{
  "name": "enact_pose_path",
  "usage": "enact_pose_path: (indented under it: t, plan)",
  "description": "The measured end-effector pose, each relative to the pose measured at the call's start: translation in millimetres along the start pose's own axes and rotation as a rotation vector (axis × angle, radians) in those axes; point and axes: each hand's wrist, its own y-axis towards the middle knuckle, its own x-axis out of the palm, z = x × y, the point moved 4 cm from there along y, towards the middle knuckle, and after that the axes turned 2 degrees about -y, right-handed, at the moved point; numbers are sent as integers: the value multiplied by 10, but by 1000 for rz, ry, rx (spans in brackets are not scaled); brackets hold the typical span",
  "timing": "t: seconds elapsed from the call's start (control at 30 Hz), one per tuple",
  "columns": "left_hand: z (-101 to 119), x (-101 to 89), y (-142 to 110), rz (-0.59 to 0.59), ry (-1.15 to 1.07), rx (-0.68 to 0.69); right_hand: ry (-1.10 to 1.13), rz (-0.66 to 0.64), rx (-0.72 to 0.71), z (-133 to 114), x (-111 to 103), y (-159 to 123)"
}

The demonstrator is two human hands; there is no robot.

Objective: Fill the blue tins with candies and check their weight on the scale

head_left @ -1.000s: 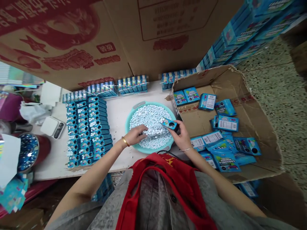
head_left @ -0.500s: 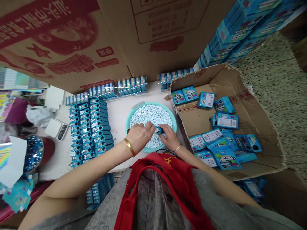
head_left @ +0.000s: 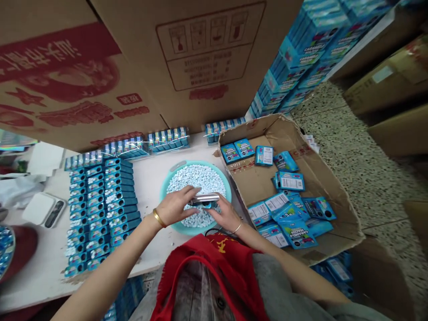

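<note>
My left hand (head_left: 177, 205) is closed around a silver, elongated tool (head_left: 204, 198) that looks like a stapler, lying level above the candies. My right hand (head_left: 227, 215) pinches a small blue candy box (head_left: 210, 205) against the tool's underside; most of the box is hidden by the tool and fingers. Both hands are over a round turquoise basin (head_left: 162, 189) filled with small white candies (head_left: 197, 174). To the left stand rows of small blue boxes (head_left: 115, 196) with round holes, some with white candies showing on them.
A low cardboard tray (head_left: 247, 187) holding several blue packs (head_left: 296, 229) is at right. Wrapped packs (head_left: 168, 139) line the back, before a large carton (head_left: 133, 67). A white scale (head_left: 43, 209) and a dark red bucket (head_left: 23, 249) are at left. Blue packs (head_left: 301, 58) are stacked at back right.
The silver tool now shows between my hands, over the blue box that both hands held before. My left hand has turned, its fingers stretched along the tool. The view has shifted right.
</note>
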Motion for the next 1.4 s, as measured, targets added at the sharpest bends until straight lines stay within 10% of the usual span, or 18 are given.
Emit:
enact_pose_path:
  t: [0.17,0.3,0.53,0.77,0.87,1.0,1.2,1.4]
  plan:
    - [-229,-171,-22,96,-48,-43,-101,93,-70,-22,-518,406]
    - [-890,-546,-325,338,38,-244,-501,216,66,676,-1046,890]
    - [-2557,-601,-769,188,342,-710,-883,-382,65,1977,-766,1432]
    - [-3429,-532,-812,142,330,-799,-1042,-425,2,2107,-578,1637]
    - [-3387,-513,-811,237,315,-824,-1091,-483,22,2010,-597,1652]
    - [-2755,-347,-721,459,168,-647,-1117,-586,23,1897,-625,1682]
    - [-1473,337,-455,123,-12,-350,-1165,-669,-19,1864,-626,1751]
    - [-1321,836,78,141,142,-480,-1114,-642,40,1793,-708,1697]
